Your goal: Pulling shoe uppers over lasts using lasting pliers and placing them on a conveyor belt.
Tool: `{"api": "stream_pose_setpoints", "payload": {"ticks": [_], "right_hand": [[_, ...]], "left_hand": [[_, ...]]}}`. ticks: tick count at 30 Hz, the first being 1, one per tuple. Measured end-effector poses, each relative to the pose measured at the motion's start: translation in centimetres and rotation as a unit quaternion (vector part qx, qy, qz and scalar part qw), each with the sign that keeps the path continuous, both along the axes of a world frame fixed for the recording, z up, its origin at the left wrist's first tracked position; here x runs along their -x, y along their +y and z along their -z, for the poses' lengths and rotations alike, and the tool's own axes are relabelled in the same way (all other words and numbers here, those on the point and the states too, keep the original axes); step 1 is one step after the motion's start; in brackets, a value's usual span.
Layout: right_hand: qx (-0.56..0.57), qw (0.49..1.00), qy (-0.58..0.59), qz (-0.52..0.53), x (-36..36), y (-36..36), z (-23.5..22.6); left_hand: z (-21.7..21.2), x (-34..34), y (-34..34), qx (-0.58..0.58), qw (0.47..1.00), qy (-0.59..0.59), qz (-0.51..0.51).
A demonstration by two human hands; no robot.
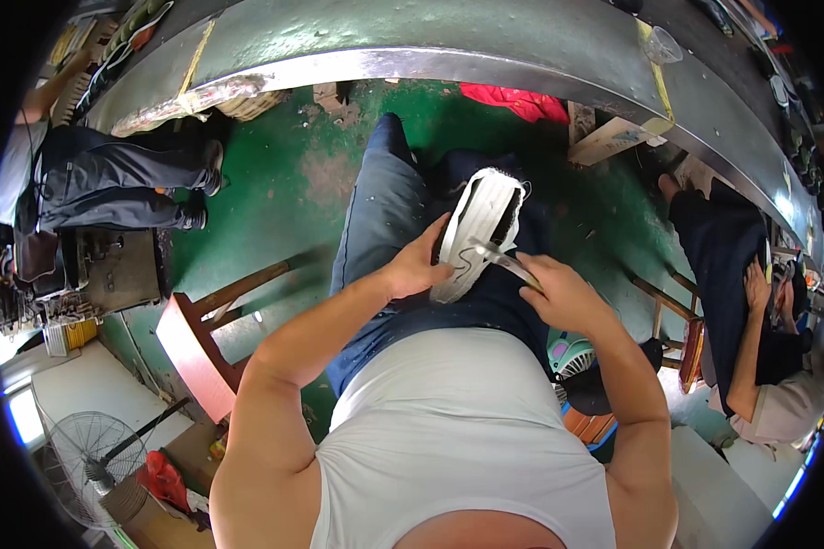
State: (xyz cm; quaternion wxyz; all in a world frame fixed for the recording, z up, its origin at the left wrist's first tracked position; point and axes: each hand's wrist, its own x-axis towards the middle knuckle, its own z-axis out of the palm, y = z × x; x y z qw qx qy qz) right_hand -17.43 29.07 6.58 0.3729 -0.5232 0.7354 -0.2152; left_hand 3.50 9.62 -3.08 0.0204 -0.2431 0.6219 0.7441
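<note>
The left hand [419, 267] holds the white shoe-shaped piece [478, 218] over the lap [403, 306] by its near left side, likely a good spot since it looks stiff but soft-edged, while the right hand [563, 293] grips a small hammer [511, 263].

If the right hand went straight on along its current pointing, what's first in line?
Probably the white elongated piece gripped by the left hand: the hammer-like tool in the right hand points forward-left over it. Whether tool and piece touch is unclear.
</note>
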Motion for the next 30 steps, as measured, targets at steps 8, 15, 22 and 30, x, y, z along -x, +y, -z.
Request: {"api": "stream_pose_setpoints", "payload": {"ticks": [8, 15, 22, 30], "right_hand": [[-0.097, 0.942, 0.249, -0.202, -1.0, -5.9, -3.7], [0.071, 0.997, 0.011, -0.006, -5.1, -1.9, 4.4], [0.039, 0.982, 0.176, -0.056, -1.1, -4.4, 1.0], [-0.036, 0.998, 0.048, 0.014, 1.5, -2.2, 4.0]], "left_hand": [[-2.2, 0.5, 0.8, -0.304, 0.947, 0.062, -0.089], [0.6, 3.3, 1.7, 0.011, 0.960, -0.132, -0.248], [-0.4, 2.7, 1.7, 0.277, 0.937, -0.060, -0.202], [-0.5, 2.4, 1.0, 0.485, 0.874, 0.002, 0.021]]}}
